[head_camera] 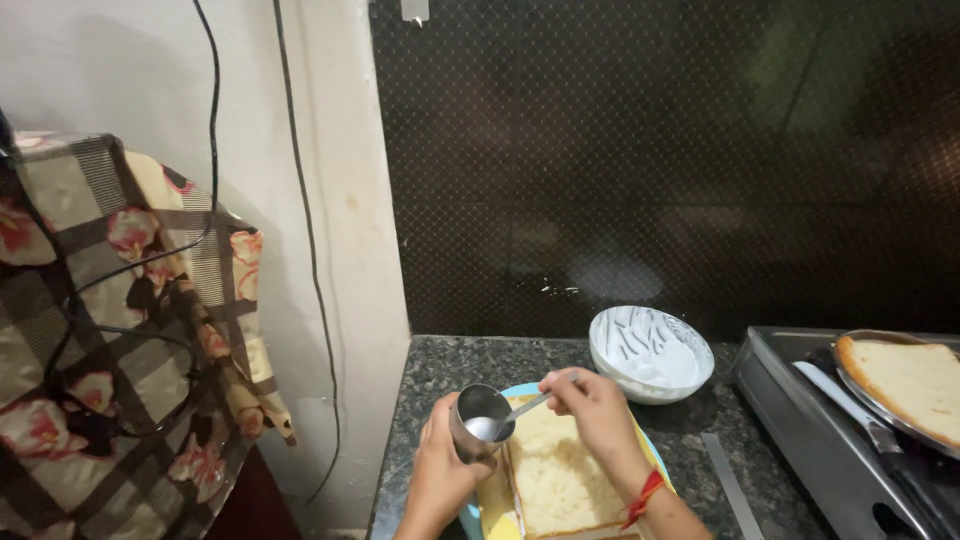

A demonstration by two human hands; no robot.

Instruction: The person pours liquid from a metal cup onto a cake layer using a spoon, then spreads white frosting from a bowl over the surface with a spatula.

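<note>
A small steel cup (482, 418) is being held tilted toward the camera by the left hand (440, 475), its shiny inside showing a little pale liquid at the bottom. A steel spoon (520, 408) is dipping into the cup, its handle being pinched by the fingers of the right hand (598, 410). Just beneath both, a pale rectangular slab of sponge cake (555, 478) is lying flat on a light blue plate (478, 512) on the dark speckled surface (430, 375).
</note>
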